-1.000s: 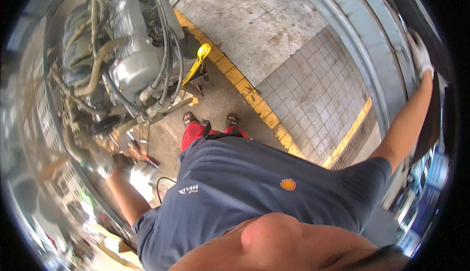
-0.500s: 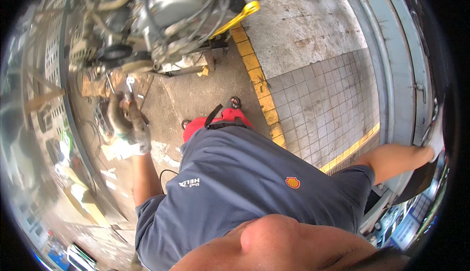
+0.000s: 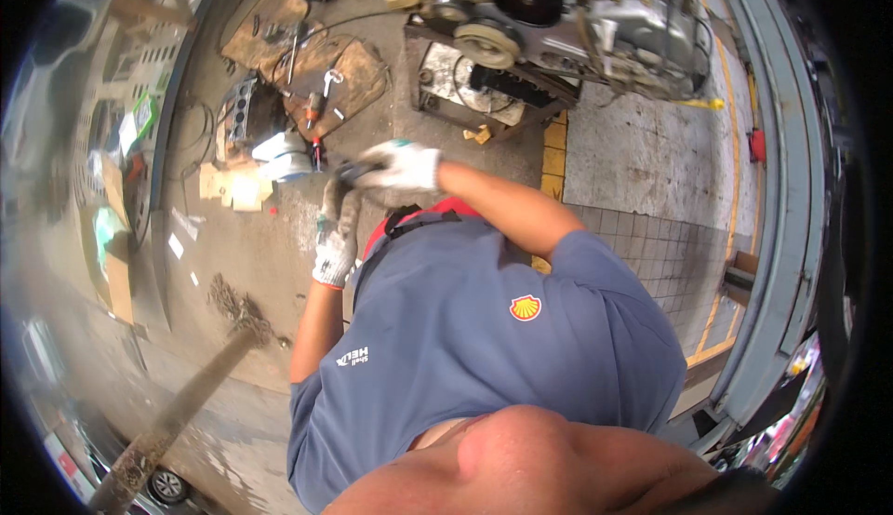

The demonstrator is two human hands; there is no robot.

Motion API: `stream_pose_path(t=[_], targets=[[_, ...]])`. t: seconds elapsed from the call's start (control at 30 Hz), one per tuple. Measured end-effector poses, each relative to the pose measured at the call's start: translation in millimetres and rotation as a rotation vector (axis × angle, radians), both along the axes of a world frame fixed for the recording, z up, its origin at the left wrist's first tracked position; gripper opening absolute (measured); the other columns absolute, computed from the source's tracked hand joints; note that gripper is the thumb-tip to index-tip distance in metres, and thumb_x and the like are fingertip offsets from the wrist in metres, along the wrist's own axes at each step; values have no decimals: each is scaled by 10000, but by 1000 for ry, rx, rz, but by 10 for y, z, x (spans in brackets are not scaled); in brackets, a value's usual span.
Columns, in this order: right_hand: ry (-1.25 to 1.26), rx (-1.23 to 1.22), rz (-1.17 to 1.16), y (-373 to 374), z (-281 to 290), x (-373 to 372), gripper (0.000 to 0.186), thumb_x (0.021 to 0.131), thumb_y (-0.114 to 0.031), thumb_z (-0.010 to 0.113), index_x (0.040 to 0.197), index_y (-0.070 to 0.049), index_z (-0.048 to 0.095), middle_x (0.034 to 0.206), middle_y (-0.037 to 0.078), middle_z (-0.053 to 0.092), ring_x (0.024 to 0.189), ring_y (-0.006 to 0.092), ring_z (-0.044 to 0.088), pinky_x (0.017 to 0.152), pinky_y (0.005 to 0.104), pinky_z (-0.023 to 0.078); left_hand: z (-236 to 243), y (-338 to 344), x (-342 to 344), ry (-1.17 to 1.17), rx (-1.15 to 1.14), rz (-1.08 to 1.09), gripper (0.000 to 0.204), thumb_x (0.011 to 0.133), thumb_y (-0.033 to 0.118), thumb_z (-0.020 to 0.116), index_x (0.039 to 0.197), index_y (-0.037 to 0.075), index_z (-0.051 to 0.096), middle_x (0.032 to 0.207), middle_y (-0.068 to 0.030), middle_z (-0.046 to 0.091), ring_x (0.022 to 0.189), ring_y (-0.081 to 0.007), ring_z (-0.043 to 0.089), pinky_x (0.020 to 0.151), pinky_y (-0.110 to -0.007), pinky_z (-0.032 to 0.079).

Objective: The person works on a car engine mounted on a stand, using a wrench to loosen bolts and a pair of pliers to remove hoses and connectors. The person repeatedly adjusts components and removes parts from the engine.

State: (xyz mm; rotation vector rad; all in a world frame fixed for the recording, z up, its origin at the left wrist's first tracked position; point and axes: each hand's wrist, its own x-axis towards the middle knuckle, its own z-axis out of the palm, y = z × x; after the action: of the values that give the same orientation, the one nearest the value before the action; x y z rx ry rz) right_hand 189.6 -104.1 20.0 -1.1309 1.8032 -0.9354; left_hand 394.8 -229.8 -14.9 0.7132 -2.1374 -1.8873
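Both of my hands wear white work gloves with darkened fingers and meet in front of my body. My left hand (image 3: 337, 238) points up and away from me, its fingers bent. From the right, my right hand (image 3: 395, 167) reaches across, its fingers closed at the left hand's fingertips. Something small and dark seems to lie between them, but blur hides its kind. Just beyond the hands, on the floor, lie a red-handled tool (image 3: 317, 154), an orange-handled tool (image 3: 314, 108) and a wrench (image 3: 331, 81). A white tub (image 3: 285, 158) stands left of them.
An engine (image 3: 642, 36) with pulleys rests on a metal stand (image 3: 419, 73) ahead. Brown cardboard (image 3: 358, 78), a cylinder head (image 3: 241, 110) and paper pieces (image 3: 237, 187) lie on the floor. A mop (image 3: 214, 366) is at lower left, a grey post (image 3: 791, 171) at right.
My view has swung left, away from the grey post. My right hand has left the post's side and come across to my left hand, which has drawn back toward my body.
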Motion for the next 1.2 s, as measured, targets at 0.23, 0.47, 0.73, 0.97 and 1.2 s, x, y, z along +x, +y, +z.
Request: stream_pose_path(t=[0.23,0.47,0.73,0.97,1.2], targets=[[254,-80,569,-1572,-90,808,374,911,-364,677,1201,-132,718,1209,146,735,1117,378,709,949,480,564,-487,-711,818,240,507,613,485,1124,307,550,1503,4,561,1492,-122,611,1374,-246,567,1197,-419,406],[-178,-191,585,-2398,-794,1030,561,866,-381,760,1351,-106,694,1186,131,760,1018,338,737,876,454,577,-21,-1331,597,149,560,790,596,1126,489,504,1447,-3,606,1345,-124,670,1247,-245,614,1113,-384,443],[-522,369,361,-2519,-1204,739,342,889,-286,778,1160,-78,777,918,52,775,794,182,690,693,372,553,-1281,-2214,475,-77,305,62,492,1138,366,479,1475,30,603,1461,-122,612,1360,-249,550,1162,-402,424],[-645,254,-519,-1211,-1732,639,327,956,-246,760,1189,-17,746,1028,66,774,896,164,677,796,360,572,-885,-1623,-437,-82,151,-418,428,1110,244,595,1440,-28,588,1397,-140,655,1307,-235,601,1125,-378,474],[-828,-290,-1310,685,-2288,779,329,972,-305,807,1158,-37,769,952,22,704,821,128,653,721,341,600,-852,-713,-1056,-138,33,-810,439,1106,207,604,1477,-25,580,1457,-133,645,1338,-214,600,1157,-351,463]])
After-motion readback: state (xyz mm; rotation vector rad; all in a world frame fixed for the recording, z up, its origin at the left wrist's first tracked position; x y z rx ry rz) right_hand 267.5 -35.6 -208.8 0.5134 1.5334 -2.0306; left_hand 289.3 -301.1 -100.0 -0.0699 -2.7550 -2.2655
